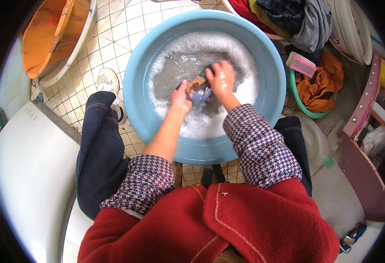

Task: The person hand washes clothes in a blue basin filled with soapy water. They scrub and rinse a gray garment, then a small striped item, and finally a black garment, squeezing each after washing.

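A light-blue round plastic basin [138, 59] stands before me with grey water and white suds [212, 39] in it. Over the middle of the water, my left hand [181, 98] is closed on a wet fabric item [197, 83] with tan, blue and dark parts. Blur hides exactly what kind of item it is. My right hand [222, 79] has its fingers bent around the item's dark end on the far right. Both hands are wet and close together. Houndstooth sleeve covers [261, 144] reach up my forearms.
Right of the basin, a green tub [294, 88] holds orange cloth [322, 88] and a pink-and-white scrub brush [301, 64]. Dark and grey clothes [312, 26] are heaped behind it. An orange container [38, 42] stands far left, above a white panel [31, 157]. The floor [130, 26] is tiled.
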